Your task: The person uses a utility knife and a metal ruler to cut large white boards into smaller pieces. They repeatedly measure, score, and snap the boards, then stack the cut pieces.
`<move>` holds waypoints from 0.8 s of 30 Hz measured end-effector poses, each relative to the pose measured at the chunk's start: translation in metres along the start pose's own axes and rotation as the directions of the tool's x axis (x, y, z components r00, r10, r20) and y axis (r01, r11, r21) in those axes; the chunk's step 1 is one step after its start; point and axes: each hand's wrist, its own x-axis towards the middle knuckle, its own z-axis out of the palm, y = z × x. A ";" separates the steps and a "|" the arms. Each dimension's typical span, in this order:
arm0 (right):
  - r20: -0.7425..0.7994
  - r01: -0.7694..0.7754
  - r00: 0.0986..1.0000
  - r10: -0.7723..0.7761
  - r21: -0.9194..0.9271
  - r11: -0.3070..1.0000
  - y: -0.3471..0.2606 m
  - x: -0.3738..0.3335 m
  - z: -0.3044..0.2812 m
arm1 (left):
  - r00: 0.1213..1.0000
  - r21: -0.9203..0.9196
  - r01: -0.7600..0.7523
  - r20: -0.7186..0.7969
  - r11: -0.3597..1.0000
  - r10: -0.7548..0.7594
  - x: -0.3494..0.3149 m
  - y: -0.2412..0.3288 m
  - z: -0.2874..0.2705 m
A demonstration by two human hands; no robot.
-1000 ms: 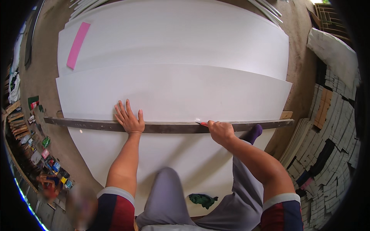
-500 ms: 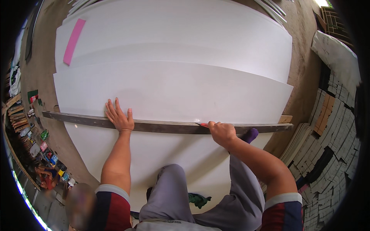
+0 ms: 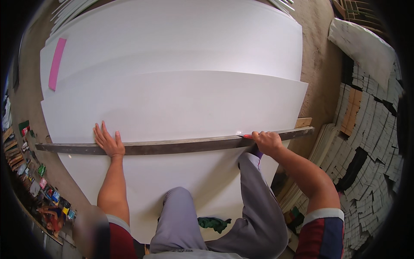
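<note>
My left hand [image 3: 109,140] lies flat with fingers spread. Its palm rests on a long dark straightedge bar [image 3: 168,147], and its fingertips reach onto the white sheet [image 3: 202,103] beyond. Toward the bar's right end, my right hand [image 3: 267,142] is closed around a red cutter knife [image 3: 247,136]. The knife's thin tip points left, at the far edge of the bar. The bar lies across the sheet from side to side. My right foot is near the bar, just below the right hand and partly hidden by it.
A second white sheet [image 3: 181,39] lies beyond, with a pink strip [image 3: 57,64] at its left. A wood piece [image 3: 303,122] shows by the bar's right end. Stacked grey pieces [image 3: 366,142] fill the right side. A green cloth [image 3: 214,223] lies between my legs. Someone sits at the lower left.
My right hand has slid the cutter knife rightward along the bar. My left hand stays flat on the bar. The whole view has shifted and tilted somewhat.
</note>
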 end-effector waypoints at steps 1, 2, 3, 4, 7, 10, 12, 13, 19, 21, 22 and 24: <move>-0.016 0.001 1.000 -0.001 0.006 1.000 0.007 -0.001 0.007 | 1.000 0.006 -0.006 -0.007 1.000 0.006 0.000 0.000 -0.001; -0.031 0.002 1.000 -0.001 0.012 1.000 0.014 -0.002 0.015 | 1.000 0.009 -0.013 -0.010 1.000 0.013 0.000 0.000 -0.001; -0.045 0.011 0.999 -0.010 0.018 1.000 0.019 -0.004 0.018 | 1.000 0.009 -0.022 -0.014 1.000 0.022 0.000 0.000 -0.001; -0.059 0.019 0.998 -0.018 0.024 1.000 0.025 -0.005 0.021 | 0.999 0.010 -0.031 -0.017 0.999 0.031 0.001 -0.001 -0.001; -0.073 0.008 0.997 -0.006 0.027 1.000 0.044 -0.010 0.034 | 0.998 0.023 -0.053 -0.034 0.998 0.054 0.000 -0.007 0.002; -0.084 -0.010 0.996 0.012 0.024 1.000 0.068 -0.019 0.048 | 0.999 0.032 -0.043 -0.030 0.999 0.044 0.000 -0.008 0.003; -0.084 -0.027 0.996 0.029 0.015 1.000 0.089 -0.027 0.062 | 0.999 0.029 -0.035 -0.025 0.999 0.036 0.000 -0.010 0.003; -0.077 -0.042 0.996 0.043 0.006 0.999 0.100 -0.031 0.070 | 0.999 0.031 -0.040 -0.030 0.999 0.041 0.000 -0.011 0.004; -0.104 -0.096 0.990 0.098 0.027 0.995 0.156 -0.053 0.101 | 0.997 0.046 -0.057 -0.046 0.997 0.060 0.000 -0.021 0.009; -0.069 -0.121 0.990 0.121 -0.008 0.993 0.173 -0.058 0.108 | 0.996 0.051 -0.067 -0.057 0.996 0.070 0.000 -0.023 0.011; -0.052 -0.133 0.990 0.131 -0.026 0.991 0.181 -0.061 0.112 | 0.995 0.053 -0.075 -0.064 0.996 0.079 0.000 -0.024 0.011; -0.111 -0.127 0.987 0.120 -0.056 0.990 0.197 -0.066 0.124 | 0.993 0.051 -0.088 -0.075 0.995 0.092 0.002 -0.027 0.012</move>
